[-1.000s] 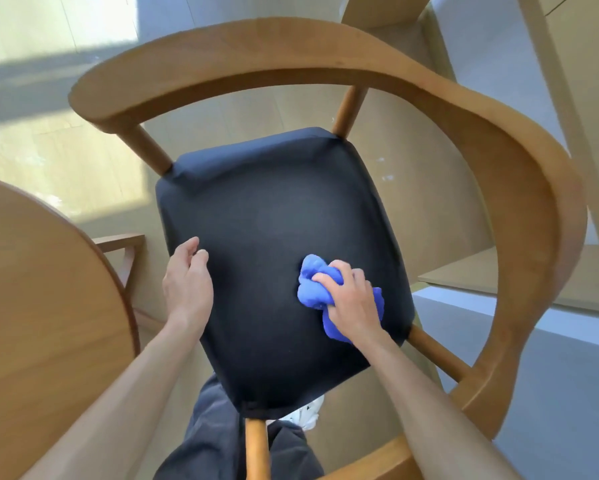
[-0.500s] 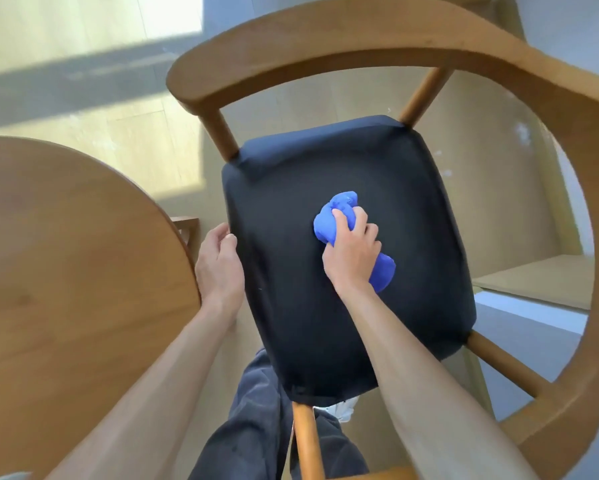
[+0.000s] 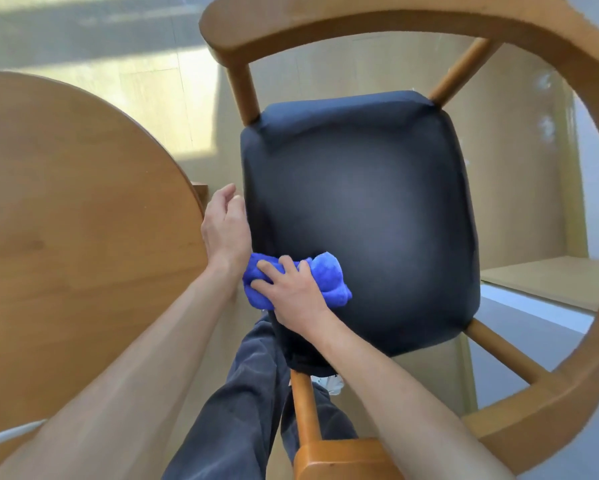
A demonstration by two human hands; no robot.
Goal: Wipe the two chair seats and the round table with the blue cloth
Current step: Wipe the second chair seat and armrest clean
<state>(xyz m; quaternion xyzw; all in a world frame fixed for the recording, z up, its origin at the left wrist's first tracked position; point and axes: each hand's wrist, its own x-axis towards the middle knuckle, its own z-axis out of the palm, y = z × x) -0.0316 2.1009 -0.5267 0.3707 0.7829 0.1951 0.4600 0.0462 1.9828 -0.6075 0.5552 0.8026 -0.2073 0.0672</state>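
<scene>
A wooden chair with a curved backrest [image 3: 377, 19] has a black padded seat [image 3: 371, 209] in the middle of the view. My right hand [image 3: 291, 292] grips a bunched blue cloth [image 3: 329, 275] and presses it on the seat's near left corner. My left hand [image 3: 223, 226] rests against the seat's left edge, fingers loosely bent and holding nothing. The round wooden table [image 3: 76, 216] fills the left side, close beside the chair.
My dark trouser legs [image 3: 235, 410] stand under the seat's front edge, behind a chair leg [image 3: 305, 407]. Pale wood floor [image 3: 159, 81] lies beyond, and a low light step [image 3: 547, 282] sits at the right. A white cable [image 3: 7, 434] crosses the lower left.
My right hand has dragged the blue cloth from the seat's middle toward its near left corner. The view has shifted, so the chair sits further right. My left hand stays at the seat's left edge.
</scene>
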